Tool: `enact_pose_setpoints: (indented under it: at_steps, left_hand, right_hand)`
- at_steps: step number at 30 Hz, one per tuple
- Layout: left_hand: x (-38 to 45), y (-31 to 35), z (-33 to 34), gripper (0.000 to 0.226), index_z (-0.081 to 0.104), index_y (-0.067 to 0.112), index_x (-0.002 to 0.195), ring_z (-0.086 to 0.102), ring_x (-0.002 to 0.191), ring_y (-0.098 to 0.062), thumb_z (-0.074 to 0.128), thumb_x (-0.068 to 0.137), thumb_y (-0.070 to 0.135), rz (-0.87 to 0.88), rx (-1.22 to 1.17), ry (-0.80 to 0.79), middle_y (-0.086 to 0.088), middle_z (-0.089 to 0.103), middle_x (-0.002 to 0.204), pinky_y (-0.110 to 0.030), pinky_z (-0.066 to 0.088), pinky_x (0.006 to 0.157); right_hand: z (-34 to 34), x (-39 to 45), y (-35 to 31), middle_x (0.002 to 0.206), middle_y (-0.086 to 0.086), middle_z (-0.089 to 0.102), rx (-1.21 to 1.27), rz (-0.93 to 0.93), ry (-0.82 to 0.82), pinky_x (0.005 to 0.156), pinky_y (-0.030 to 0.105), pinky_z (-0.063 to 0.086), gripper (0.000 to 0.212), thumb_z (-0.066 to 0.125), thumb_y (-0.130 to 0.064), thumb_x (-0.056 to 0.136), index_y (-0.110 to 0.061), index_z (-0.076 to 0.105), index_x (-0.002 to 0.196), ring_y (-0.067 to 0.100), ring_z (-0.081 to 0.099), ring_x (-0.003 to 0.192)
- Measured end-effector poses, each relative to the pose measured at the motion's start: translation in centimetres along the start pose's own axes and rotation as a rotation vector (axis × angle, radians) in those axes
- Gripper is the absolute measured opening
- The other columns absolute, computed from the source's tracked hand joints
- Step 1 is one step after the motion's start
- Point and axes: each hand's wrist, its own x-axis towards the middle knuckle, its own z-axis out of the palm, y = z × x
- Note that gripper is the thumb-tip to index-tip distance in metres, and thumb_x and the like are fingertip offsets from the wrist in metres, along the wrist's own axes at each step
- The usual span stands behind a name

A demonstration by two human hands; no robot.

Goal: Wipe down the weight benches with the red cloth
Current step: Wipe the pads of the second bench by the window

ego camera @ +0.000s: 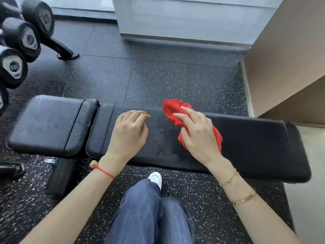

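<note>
Gym weight area: black rubber floor (pixel 175 81) with white speckles, hex dumbbells (pixel 14 67) on a rack (pixel 59 48) at left, black padded weight bench (pixel 246 138) with separate seat pad (pixel 47 124), grey wall base behind.

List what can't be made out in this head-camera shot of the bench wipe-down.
- Red cloth: its middle is hidden under the right hand.
- Bench pad beneath both hands, including the left hand: covered.
- Bench frame: mostly hidden under the pads.
- Dumbbells: cut off by the left edge; weight numbers too blurred to read.
</note>
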Motion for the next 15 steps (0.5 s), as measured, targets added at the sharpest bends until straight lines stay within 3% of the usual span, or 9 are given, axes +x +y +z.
enact_pose_setpoints:
  at_steps: [7, 15]
  left_hand:
    - [2.2, 5.1, -15.4, 0.026, 0.069, 0.011, 0.107, 0.062, 0.109, -0.025, 0.06, 0.084, 0.004, 0.009, -0.02, -0.023, -0.001, 0.069, 0.112, -0.04, 0.044, 0.102]
    - [4.4, 9.1, -31.4, 0.025, 0.069, 0.011, 0.108, 0.062, 0.11, -0.024, 0.062, 0.086, 0.002, -0.108, -0.072, -0.006, -0.001, 0.069, 0.114, -0.037, 0.042, 0.102]
  right_hand:
    - [-14.5, -0.6, -7.7, 0.149, -0.002, 0.045, -0.112, -0.003, -0.062, 0.109, 0.047, 0.034, 0.046, 0.054, -0.018, 0.089, -0.027, 0.054, 0.134, 0.032, 0.045, 0.128]
    - [-28.9, 1.3, -15.6, 0.149, -0.002, 0.045, -0.118, -0.009, -0.072, 0.109, 0.046, 0.034, 0.045, 0.055, -0.017, 0.089, -0.026, 0.055, 0.134, 0.032, 0.046, 0.128]
